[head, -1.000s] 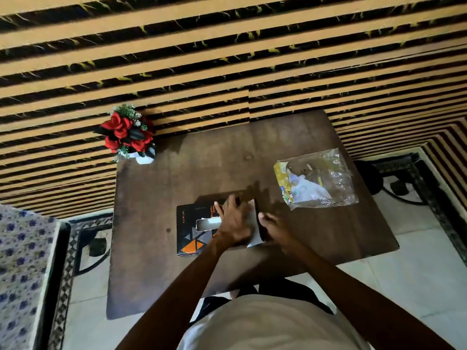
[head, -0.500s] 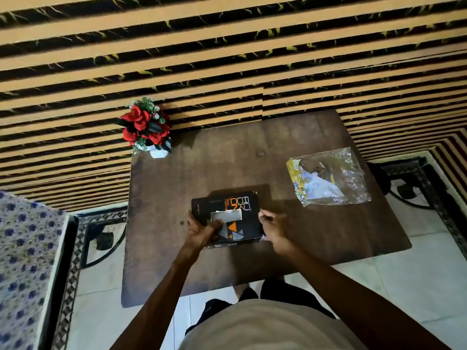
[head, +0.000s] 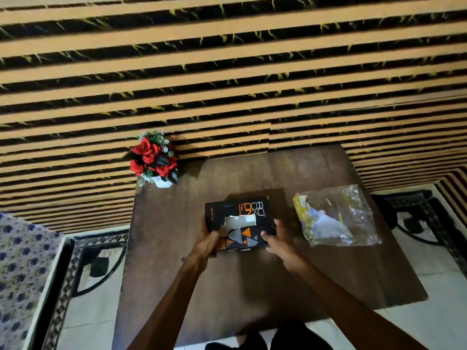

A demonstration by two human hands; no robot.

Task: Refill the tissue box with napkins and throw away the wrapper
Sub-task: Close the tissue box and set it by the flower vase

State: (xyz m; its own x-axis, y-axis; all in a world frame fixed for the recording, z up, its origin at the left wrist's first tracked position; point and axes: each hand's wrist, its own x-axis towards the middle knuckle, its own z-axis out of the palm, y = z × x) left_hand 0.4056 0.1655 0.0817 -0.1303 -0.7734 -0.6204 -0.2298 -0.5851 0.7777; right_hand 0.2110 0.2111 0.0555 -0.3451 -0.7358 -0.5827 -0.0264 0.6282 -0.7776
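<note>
i see the tissue box (head: 238, 218) lying flat on the dark brown tabletop (head: 252, 286), a little in front of the middle, with its printed black top facing up. in the slot on the top there is something pale, and i cannot tell if it is a napkin or only the torn edge of the card. my left hand (head: 208, 242) holds the left near corner of the box, the thumb on the top beside the slot and the fingers around the side, so this grip is grasping the tissue box. my right hand (head: 279, 242) holds the right near corner in the same way, the thumb on the top next to the orange triangles, so this grip too is closed on the tissue box. both forearms come from the lower edge and meet at the box. the wrapper (head: 336, 215), a clear crumpled plastic bag with a yellow band and some white inside, lies on the tabletop just beside the box on the right, apart from my right hand and not touching the box. at the far left corner of the tabletop stands a small white pot of red flowers (head: 153, 160), well apart from the box. behind the tabletop is a wall (head: 227, 72) with orange and black stripes. at the left edge there is a cloth with blue flowers (head: 20, 274), and the floor (head: 442, 324) is pale tile.
</note>
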